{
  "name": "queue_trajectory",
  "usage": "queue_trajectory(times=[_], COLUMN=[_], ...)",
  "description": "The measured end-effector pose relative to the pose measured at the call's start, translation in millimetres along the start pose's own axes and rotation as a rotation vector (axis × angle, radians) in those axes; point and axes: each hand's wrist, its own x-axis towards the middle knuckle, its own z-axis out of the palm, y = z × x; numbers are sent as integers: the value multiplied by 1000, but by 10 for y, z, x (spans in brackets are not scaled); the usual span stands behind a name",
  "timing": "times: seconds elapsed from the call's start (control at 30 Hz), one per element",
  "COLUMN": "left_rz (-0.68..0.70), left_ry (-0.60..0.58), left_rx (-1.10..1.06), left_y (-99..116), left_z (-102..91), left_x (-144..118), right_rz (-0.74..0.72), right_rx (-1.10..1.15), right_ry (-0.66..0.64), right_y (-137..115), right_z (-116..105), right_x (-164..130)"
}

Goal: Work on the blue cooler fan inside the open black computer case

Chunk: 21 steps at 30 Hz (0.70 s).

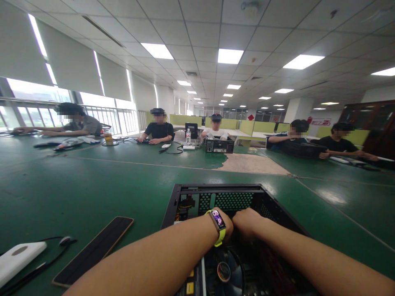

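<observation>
A black metal computer case [271, 205], boxy with perforated mesh walls, lay open on the glossy green table [92, 185], near centre. Inside it, the left hand [226, 222], wearing a yellow-strapped watch [218, 222], and the right hand [247, 222] met; their grip could not be told. A round fan [226, 271] sat nearer. A flat phone [92, 250] lay left.

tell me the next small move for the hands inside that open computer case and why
Probably tilt the head down first. Both the left hand and right hand are fists pressed together deep in the computer case, above the fan, and what they grip is hidden.
</observation>
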Motion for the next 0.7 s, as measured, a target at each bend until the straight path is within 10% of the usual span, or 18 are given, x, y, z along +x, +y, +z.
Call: queue_trajectory(times=[0.2,0.7], left_rz=[-22,-24], left_ry=[-203,-201], left_rx=[62,52], left_y=[49,62], left_z=[-181,-253], left_x=[-145,-216], right_rz=[7,25], right_rx=[8,37], right_ry=[2,20], right_y=[2,14], right_z=[11,15], right_x=[11,10])
